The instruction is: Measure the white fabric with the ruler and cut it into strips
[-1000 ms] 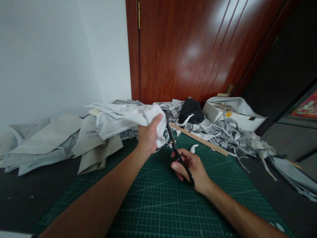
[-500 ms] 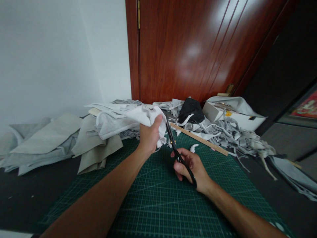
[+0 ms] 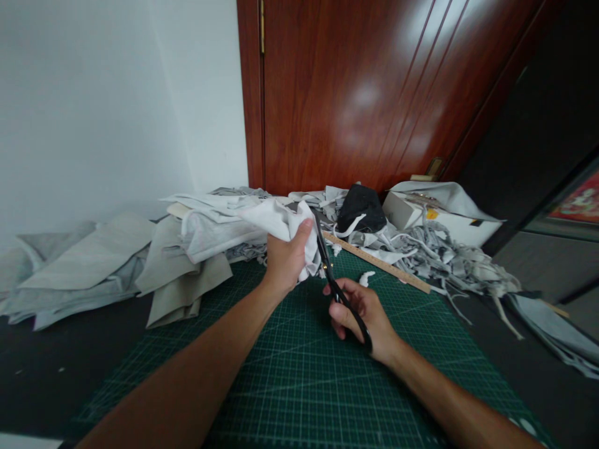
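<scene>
Bunched white fabric (image 3: 276, 217) is gripped in my left hand (image 3: 286, 259), thumb on top, above the far part of a green cutting mat (image 3: 299, 380). My right hand (image 3: 358, 312) is closed around the handles of black scissors (image 3: 327, 265). Their blades point away from me along the right edge of the fabric; I cannot tell whether they touch it. A small white scrap (image 3: 367, 278) lies on the mat just beyond my right hand.
A wooden ruler (image 3: 379, 262) lies slantwise across the mat. Behind it are grey fabric strips (image 3: 449, 255), a black pouch (image 3: 360, 209) and a white box (image 3: 453, 218). Folded grey and beige cloth (image 3: 88, 262) is heaped on the left, before a white wall. A brown door (image 3: 346, 93) stands behind.
My left hand and the white fabric have shifted slightly to the right, closer to the scissor blades. My right hand and the scissors have barely moved.
</scene>
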`<state>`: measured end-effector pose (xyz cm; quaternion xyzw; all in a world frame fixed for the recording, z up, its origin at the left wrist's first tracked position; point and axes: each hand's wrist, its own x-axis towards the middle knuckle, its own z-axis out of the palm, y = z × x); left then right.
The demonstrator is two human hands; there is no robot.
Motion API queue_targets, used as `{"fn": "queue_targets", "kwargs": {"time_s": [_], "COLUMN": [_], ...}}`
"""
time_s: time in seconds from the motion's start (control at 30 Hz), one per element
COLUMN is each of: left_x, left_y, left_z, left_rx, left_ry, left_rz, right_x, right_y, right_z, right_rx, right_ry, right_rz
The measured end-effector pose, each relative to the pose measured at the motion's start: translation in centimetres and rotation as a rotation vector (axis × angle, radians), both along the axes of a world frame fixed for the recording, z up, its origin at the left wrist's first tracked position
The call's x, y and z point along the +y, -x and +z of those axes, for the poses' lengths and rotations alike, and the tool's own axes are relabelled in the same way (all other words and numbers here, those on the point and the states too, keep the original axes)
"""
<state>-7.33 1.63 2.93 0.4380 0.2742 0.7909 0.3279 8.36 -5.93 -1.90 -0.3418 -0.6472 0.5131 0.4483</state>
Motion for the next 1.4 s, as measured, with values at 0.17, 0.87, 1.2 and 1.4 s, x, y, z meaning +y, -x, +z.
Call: {"fn": "queue_targets", "kwargs": {"time_s": [0.17,0.87,1.2,1.4], "left_x": [-0.1,0.3,0.0,-0.4], "left_y": [-0.1,0.0,-0.2,0.0], "left_z": [-0.3,-0.7,0.4,1.6], "left_rx": [0.076,0.109,-0.155,-0.255], "left_ry": [0.003,0.008,0.078,0.075], "left_rz": [-0.004,0.005,-0.109,-0.199], "right_x": [0.0,-0.2,-0.3,-0.4], "right_y": [-0.1,-0.1,0.1,0.1], "right_z": [-0.1,0.5,0.6,0.3], "right_rx": [0.026,-0.007,0.0,0.013], "right_ry": [-0.01,-0.024,0.014,0.031], "right_rz": [-0.005,0.004,-0.007,0.013]}}
